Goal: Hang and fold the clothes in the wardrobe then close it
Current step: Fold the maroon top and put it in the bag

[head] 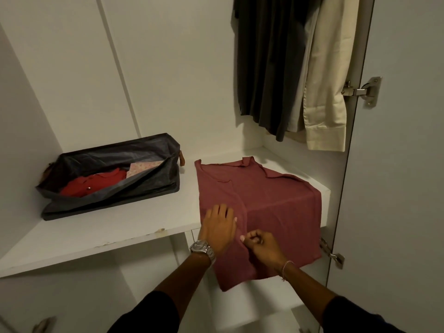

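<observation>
A dusty-red polo shirt lies on the white wardrobe shelf, collar toward the back, its lower part hanging over the shelf's front edge. My left hand, with a watch on the wrist, presses flat on the shirt's left side at the shelf edge. My right hand pinches a vertical fold of the shirt just below the edge. Dark and beige garments hang at the upper right inside the wardrobe.
A dark fabric storage bag sits open at the shelf's left, with a red garment and a patterned cloth inside. The open wardrobe door with metal hinges stands at the right. Lower white shelves show beneath.
</observation>
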